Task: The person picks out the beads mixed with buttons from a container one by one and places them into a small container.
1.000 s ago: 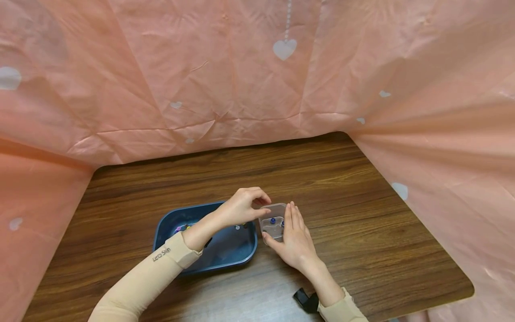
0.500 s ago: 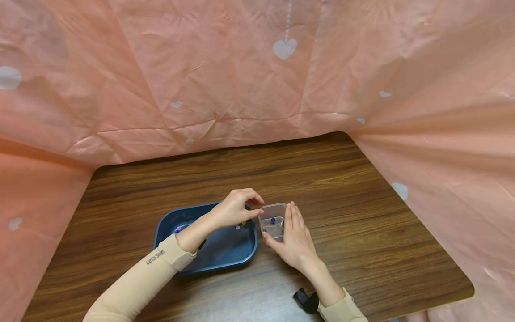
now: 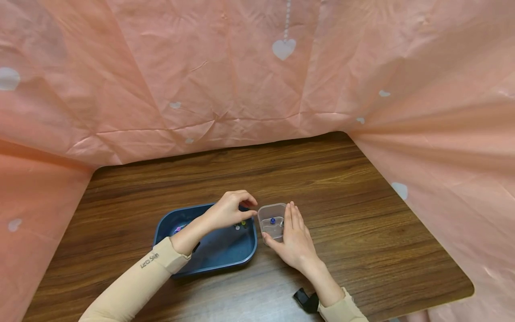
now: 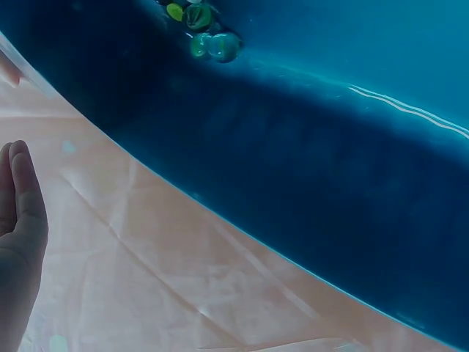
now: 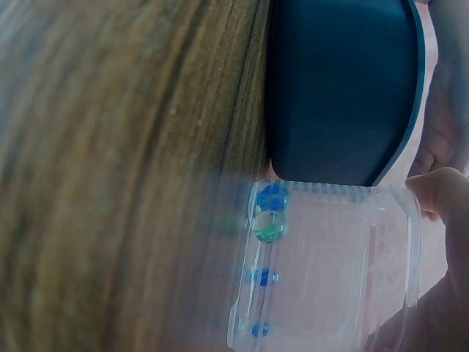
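My right hand (image 3: 297,243) holds a small clear plastic container (image 3: 271,206), its thumb at the near left corner and its straight fingers along the right side. Inside lie several glass marbles (image 5: 270,226), blue ones and one with green, seen through the wall in the right wrist view. Left of the container is a dark blue basin (image 3: 219,257). Over the basin's right rim hovers my left hand (image 3: 229,209), fingers loosely bent, thumb apart from them, nothing visible between. Green and yellow marbles (image 4: 196,16) lie on the basin's floor.
The wood-grain table (image 3: 342,179) carries both vessels close side by side. Purple pieces (image 3: 178,230) sit at the basin's left, partly behind the left forearm. A black object (image 3: 306,300) is beside the right wrist. Pink cloth (image 3: 225,80) hangs around the table.
My left hand has drawn leftward from over the container to above the basin's right edge. A second blue marble no longer shows beside my right fingers; the right hand stays put.
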A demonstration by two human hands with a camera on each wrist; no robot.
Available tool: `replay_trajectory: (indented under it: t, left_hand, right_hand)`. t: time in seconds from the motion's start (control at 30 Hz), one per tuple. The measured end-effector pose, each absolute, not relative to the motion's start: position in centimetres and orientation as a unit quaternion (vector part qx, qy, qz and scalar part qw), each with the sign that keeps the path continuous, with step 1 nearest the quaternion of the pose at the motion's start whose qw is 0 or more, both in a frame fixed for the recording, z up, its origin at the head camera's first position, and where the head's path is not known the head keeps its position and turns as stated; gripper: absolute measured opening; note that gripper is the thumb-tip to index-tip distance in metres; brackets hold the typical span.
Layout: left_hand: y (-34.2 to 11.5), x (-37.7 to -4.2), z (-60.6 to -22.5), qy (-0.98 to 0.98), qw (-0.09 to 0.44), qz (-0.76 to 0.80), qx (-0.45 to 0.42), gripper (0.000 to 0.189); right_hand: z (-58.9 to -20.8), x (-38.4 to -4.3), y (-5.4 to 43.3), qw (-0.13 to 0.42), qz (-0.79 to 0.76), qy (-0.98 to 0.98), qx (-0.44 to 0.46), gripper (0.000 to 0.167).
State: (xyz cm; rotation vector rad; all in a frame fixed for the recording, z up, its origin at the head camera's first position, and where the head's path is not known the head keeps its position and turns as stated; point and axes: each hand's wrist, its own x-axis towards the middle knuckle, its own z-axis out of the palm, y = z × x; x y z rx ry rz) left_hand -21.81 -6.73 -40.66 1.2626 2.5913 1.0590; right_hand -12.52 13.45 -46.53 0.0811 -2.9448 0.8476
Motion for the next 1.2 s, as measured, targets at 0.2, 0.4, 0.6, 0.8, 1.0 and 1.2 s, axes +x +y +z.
replay_trajectory:
  t: [0.2, 0.4, 0.6, 0.8, 1.0, 1.2]
  left_hand:
    - [-7.0, -21.8, -40.6, 0.844, 0.036, 0.343, 0.411, 0.016]
    - [-7.5, -22.0, -40.7, 0.844, 0.032, 0.348, 0.407, 0.015]
    - [-8.2, -22.0, -40.8, 0.849, 0.033, 0.344, 0.400, 0.014]
    - [-8.7, -22.0, -41.0, 0.854, 0.042, 0.343, 0.389, 0.014]
    - [-9.2, -22.0, -41.0, 0.858, 0.041, 0.338, 0.384, 0.015]
    - [-9.6, -22.1, -41.3, 0.857, 0.039, 0.338, 0.388, 0.016]
  right_hand:
    - [-46.5, -12.5, 13.4, 0.036, 0.276, -0.960, 0.025, 0.102]
    - [-46.4, -12.5, 13.4, 0.033, 0.278, -0.960, 0.022, 0.102]
    - [-46.4, -12.5, 13.3, 0.036, 0.275, -0.960, 0.023, 0.102]
    - [-46.4, -12.6, 13.3, 0.033, 0.277, -0.960, 0.021, 0.102]
    - [-46.4, -12.6, 13.4, 0.030, 0.275, -0.961, 0.019, 0.103]
    - [-46.4, -12.6, 13.4, 0.033, 0.277, -0.960, 0.020, 0.102]
